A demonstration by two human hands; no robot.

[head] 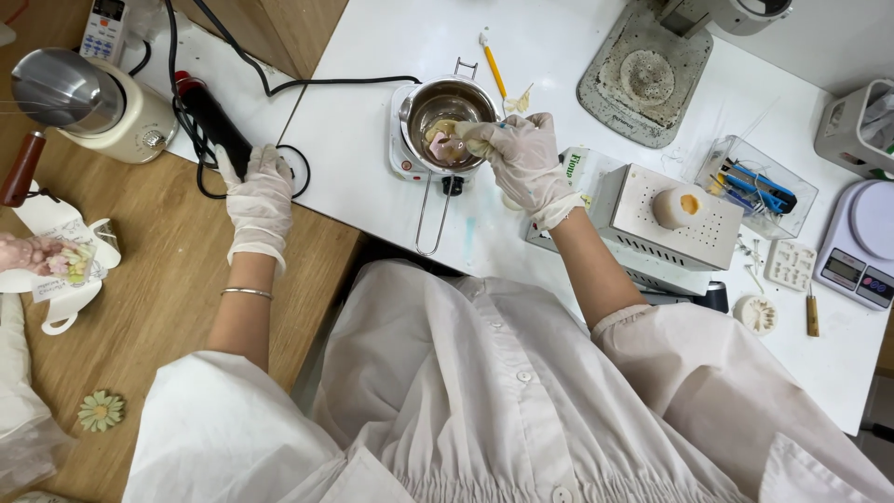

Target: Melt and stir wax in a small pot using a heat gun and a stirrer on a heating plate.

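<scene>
My right hand (520, 156), in a white glove, reaches over the rim of a small steel pot (449, 119) on a white electric warmer (402, 160). Its fingers pinch a thin stick that dips among pale pink and cream lumps (440, 142) inside the pot. My left hand (258, 193), also gloved, rests on a black power strip (214, 121) at the seam between the white table and the wooden one; whether the fingers grip it is hard to tell. A thin metal bracelet (246, 292) circles the left wrist.
A yellow-handled tool (493, 63) lies behind the pot. Right of it stand a perforated white box with a pale cylinder (679, 207), a clear tray of blue tools (756, 186), a scale (861, 247) and a grey stone slab (644, 76). A cream appliance (98, 104) sits far left.
</scene>
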